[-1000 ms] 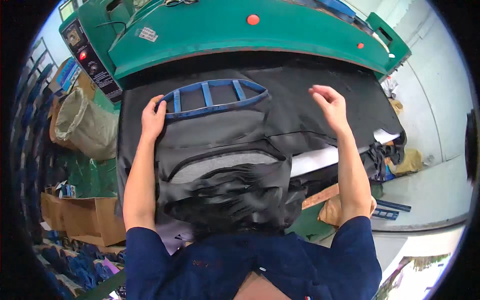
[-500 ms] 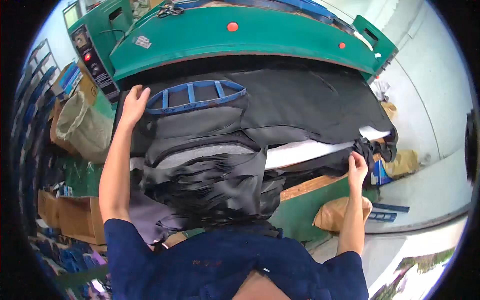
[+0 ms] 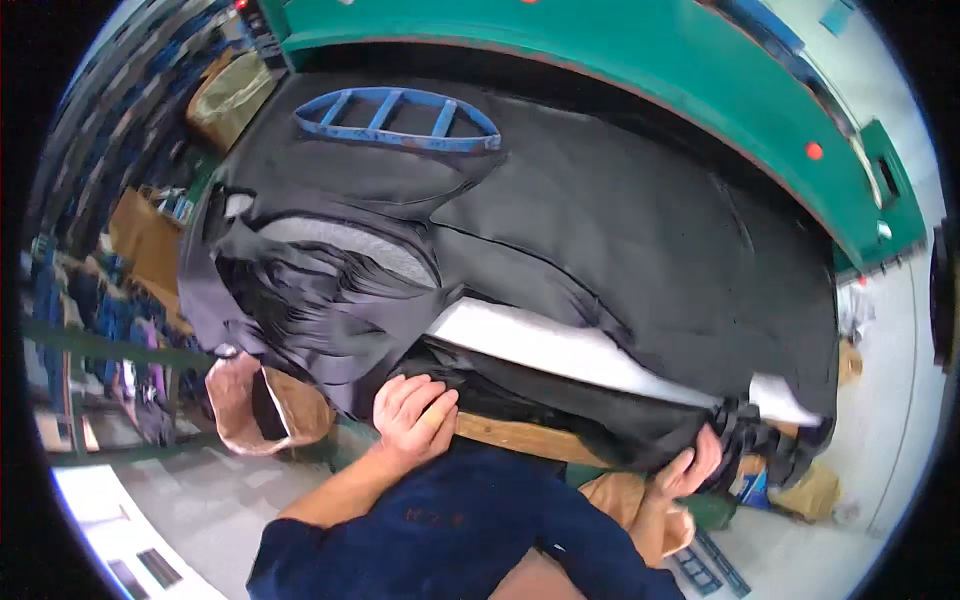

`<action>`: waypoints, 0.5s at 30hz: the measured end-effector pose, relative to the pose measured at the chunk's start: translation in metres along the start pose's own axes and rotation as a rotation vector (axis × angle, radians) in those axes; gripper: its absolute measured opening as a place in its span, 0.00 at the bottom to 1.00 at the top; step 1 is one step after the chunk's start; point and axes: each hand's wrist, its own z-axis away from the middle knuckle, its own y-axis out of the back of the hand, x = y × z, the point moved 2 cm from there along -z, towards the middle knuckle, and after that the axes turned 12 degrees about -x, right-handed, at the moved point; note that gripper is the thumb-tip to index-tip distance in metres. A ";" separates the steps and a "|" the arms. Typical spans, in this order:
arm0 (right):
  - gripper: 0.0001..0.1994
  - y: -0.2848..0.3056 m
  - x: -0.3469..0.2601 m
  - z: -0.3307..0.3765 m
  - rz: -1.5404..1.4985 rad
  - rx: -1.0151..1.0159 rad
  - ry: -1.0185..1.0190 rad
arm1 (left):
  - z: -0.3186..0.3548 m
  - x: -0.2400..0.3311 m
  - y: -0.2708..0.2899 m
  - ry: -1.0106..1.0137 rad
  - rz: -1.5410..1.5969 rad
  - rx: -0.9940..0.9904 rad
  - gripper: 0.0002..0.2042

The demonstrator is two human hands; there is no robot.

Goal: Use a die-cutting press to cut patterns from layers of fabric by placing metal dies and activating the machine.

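Note:
My left hand (image 3: 415, 415) is at the front edge of the work surface, its fingers curled over the edge of some dark sheet material. Farther right, my right hand (image 3: 690, 463) has its fingers closed on the black sheet material (image 3: 540, 390) near a bunched-up end. Behind both hands a white strip (image 3: 580, 350) shows between layers of black material. A blue boat-shaped cutting die (image 3: 470, 143) with cross bars lies on the smooth black sheet (image 3: 600, 220) at the back left. Rumpled black layers (image 3: 300, 290) hang at the left front, beside a grey strip (image 3: 350, 243).
The green beam (image 3: 640, 60) of a press with a red button spans the back. Racks of blue dies (image 3: 120, 110) stand at left, near a sack (image 3: 232, 98). A brown paper bag (image 3: 245, 410) stands on the floor, with another bag (image 3: 805, 490) at right.
My left hand has left the area beside the cutting die and come to the front edge. My right hand has closed on black material. The view has turned and shifted right.

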 end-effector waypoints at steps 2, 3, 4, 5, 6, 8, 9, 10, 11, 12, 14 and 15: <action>0.19 0.002 0.012 0.005 -0.001 -0.025 0.008 | -0.013 0.009 -0.017 0.068 -0.076 -0.025 0.14; 0.21 0.001 0.016 0.004 -0.003 -0.018 0.019 | -0.017 0.010 -0.020 0.101 -0.080 -0.041 0.14; 0.21 0.000 0.015 -0.001 -0.007 -0.016 0.054 | -0.018 0.010 -0.025 0.104 -0.069 -0.035 0.14; 0.21 0.002 0.015 -0.001 -0.017 -0.019 0.078 | -0.016 0.011 -0.024 0.114 -0.096 -0.059 0.14; 0.20 -0.002 0.021 0.002 -0.028 0.005 0.108 | -0.017 0.011 -0.023 0.131 -0.100 -0.060 0.14; 0.18 0.003 0.027 0.004 -0.044 -0.062 0.145 | -0.021 0.012 -0.021 0.145 -0.111 -0.069 0.14; 0.18 0.004 0.030 0.005 -0.050 -0.091 0.148 | -0.023 0.013 -0.021 0.146 -0.124 -0.081 0.14; 0.18 0.005 0.030 0.004 -0.061 -0.096 0.140 | -0.025 0.013 -0.020 0.147 -0.117 -0.092 0.14; 0.17 0.006 0.029 0.000 -0.040 -0.108 0.146 | -0.027 0.012 -0.022 0.146 -0.107 -0.096 0.14; 0.17 0.006 0.027 -0.001 -0.016 -0.119 0.153 | -0.028 0.012 -0.022 0.142 -0.111 -0.098 0.14; 0.16 0.000 0.024 0.001 -0.032 -0.084 0.112 | -0.025 0.009 -0.024 0.139 -0.109 -0.096 0.13; 0.16 -0.002 0.022 0.003 -0.046 -0.051 0.076 | -0.024 0.007 -0.024 0.137 -0.109 -0.086 0.13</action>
